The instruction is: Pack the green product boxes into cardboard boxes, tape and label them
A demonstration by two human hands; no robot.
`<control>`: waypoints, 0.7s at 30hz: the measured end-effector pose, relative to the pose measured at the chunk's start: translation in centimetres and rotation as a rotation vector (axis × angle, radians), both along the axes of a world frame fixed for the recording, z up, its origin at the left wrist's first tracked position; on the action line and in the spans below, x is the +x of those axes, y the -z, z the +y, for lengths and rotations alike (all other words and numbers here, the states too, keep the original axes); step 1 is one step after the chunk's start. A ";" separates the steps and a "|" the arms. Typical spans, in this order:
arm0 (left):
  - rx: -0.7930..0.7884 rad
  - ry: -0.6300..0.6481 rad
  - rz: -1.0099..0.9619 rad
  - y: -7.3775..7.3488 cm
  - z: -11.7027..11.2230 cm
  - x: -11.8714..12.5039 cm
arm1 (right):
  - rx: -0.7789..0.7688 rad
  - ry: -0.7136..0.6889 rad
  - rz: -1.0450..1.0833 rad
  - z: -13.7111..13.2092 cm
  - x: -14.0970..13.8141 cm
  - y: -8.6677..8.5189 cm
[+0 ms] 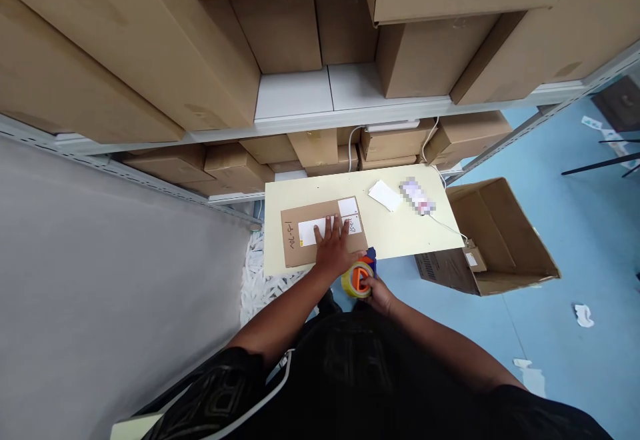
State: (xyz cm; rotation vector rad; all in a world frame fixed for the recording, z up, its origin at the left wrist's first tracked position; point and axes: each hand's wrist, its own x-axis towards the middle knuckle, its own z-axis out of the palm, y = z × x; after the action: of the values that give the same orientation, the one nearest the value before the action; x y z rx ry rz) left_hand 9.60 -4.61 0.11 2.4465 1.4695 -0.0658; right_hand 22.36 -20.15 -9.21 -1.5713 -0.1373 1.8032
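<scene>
A flat brown cardboard parcel [300,248] with white labels lies on a small pale table [400,230]. My left hand [334,243] rests flat on the parcel, fingers spread. My right hand [377,292] is closed on a tape dispenser [359,276] with a yellow tape roll and an orange hub, held at the table's near edge beside the parcel.
A white paper slip [385,195] and a phone [417,198] on a white cable lie on the table's far side. An open cardboard box [500,240] sits on the blue floor to the right. Shelves [320,110] stacked with cartons stand behind. White packing filler [260,280] lies at the left.
</scene>
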 end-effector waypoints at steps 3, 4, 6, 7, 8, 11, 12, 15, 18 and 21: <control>-0.080 0.076 0.002 -0.9 0.6 -1.8 | -0.009 0.042 0.030 3.8 1.8 -0.9; -0.121 0.172 -0.002 -1.3 0.9 -3.2 | 0.001 0.021 0.024 5.3 3.1 -1.2; -0.200 0.416 -0.019 -1.9 1.7 -6.7 | 0.014 -0.085 -0.037 8.3 5.9 -1.5; -0.206 0.504 -0.021 -2.0 1.9 -8.5 | 0.001 -0.172 -0.099 9.8 7.2 -1.6; -0.188 0.563 -0.018 -2.0 2.1 -10.0 | -0.010 -0.207 -0.123 11.3 8.3 -1.5; -0.096 0.636 0.002 -1.1 1.9 -12.8 | -0.032 -0.287 -0.173 15.4 10.0 -1.0; -0.065 0.623 0.008 -0.6 1.6 -12.9 | -0.031 -0.303 -0.189 16.5 10.0 -0.9; 0.005 0.532 0.025 0.7 0.9 -11.9 | 0.014 -0.313 -0.231 18.3 9.4 -0.7; 0.045 0.437 0.031 1.3 0.8 -10.3 | 0.073 -0.284 -0.268 16.4 8.6 -0.9; 0.054 0.323 0.016 1.4 1.4 -8.5 | 0.092 -0.256 -0.287 10.3 7.2 -0.7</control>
State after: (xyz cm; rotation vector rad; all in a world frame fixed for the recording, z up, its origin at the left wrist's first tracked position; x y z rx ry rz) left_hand 1.10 -3.17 -1.27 2.7098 1.0813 -0.1131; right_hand 29.51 -9.88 -8.53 -1.8033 -0.5717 1.7197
